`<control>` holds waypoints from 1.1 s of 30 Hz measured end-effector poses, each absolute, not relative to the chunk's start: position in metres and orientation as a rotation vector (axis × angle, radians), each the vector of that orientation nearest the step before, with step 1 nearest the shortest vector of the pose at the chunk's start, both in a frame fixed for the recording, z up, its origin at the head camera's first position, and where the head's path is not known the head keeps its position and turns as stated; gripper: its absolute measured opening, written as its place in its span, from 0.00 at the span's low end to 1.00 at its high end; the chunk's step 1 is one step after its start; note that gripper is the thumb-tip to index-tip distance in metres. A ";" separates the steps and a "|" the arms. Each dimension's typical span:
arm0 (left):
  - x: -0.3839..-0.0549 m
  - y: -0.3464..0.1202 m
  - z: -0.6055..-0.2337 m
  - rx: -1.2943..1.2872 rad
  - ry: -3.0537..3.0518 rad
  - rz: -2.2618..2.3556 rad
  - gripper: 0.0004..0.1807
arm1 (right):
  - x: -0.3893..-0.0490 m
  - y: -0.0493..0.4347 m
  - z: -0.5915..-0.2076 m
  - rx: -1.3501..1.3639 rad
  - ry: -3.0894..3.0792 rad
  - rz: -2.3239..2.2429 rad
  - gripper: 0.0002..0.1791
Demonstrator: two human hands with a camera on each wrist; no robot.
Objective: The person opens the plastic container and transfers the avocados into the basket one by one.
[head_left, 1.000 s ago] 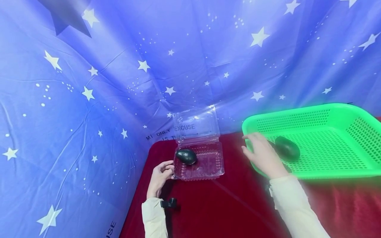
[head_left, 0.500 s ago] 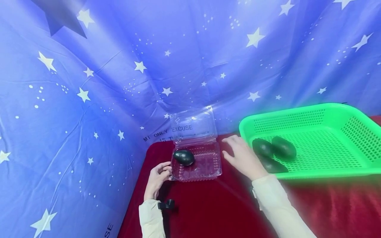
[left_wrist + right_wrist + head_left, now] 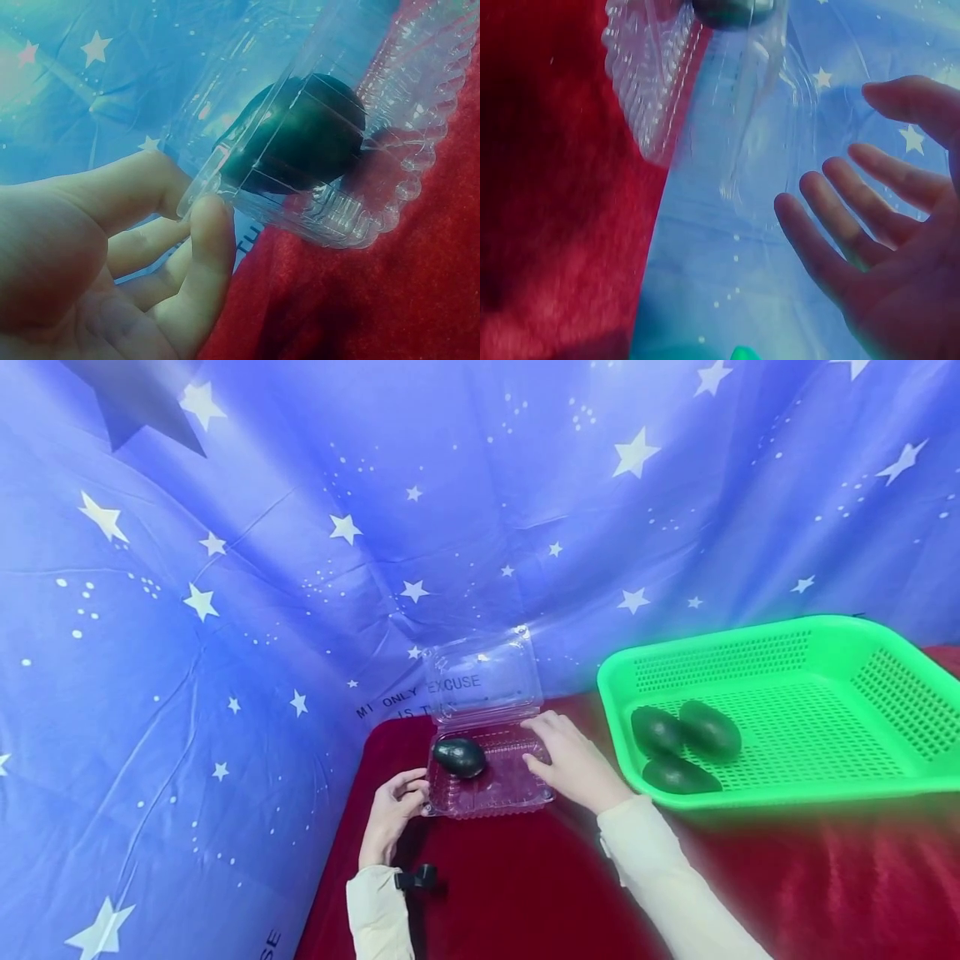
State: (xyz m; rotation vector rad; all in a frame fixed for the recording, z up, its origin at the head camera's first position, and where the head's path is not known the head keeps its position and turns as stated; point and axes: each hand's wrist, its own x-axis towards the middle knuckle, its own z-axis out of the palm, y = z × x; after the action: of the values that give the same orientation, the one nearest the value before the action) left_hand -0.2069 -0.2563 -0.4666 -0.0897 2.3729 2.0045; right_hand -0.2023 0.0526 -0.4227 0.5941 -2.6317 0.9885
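Note:
A clear plastic clamshell container (image 3: 517, 777) lies on the red cloth with its lid (image 3: 483, 677) raised at the back. Inside its left half rests one dark green avocado (image 3: 459, 757). My left hand (image 3: 393, 810) pinches the container's left rim between thumb and forefinger, as the left wrist view shows up close. Over the right side of the container reaches my right hand (image 3: 573, 760), its fingers spread and holding nothing. In the right wrist view the fingers (image 3: 814, 236) appear apart from one another, beside the transparent plastic.
To the right stands a green perforated basket (image 3: 840, 660) with three dark avocados (image 3: 708, 731) in its left end. A blue star-printed cloth (image 3: 465, 485) hangs behind and at the left. Red cloth (image 3: 510, 885) covers the table.
My right hand has moved left from over the basket to the container's right side, uncovering the avocados in the basket. My left hand keeps its pinch on the rim.

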 end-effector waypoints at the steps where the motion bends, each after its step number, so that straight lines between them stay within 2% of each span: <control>1: -0.207 -0.256 -0.466 -0.091 2.373 2.003 0.23 | -0.203 0.050 -0.424 0.598 -2.632 0.989 0.28; 16: -0.206 -0.258 -0.466 -0.088 2.376 1.989 0.24 | -0.209 0.022 -0.428 0.678 -2.629 0.964 0.29; 33: -0.207 -0.257 -0.465 -0.077 2.368 1.994 0.24 | -0.216 -0.004 -0.439 0.635 -2.731 0.976 0.34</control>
State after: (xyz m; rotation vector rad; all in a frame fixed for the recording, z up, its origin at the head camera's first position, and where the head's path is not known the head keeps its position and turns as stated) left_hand -0.2069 -0.2568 -0.4652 -0.0775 2.3678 1.9938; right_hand -0.2165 -0.0043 -0.4389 0.6347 -2.7305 0.9762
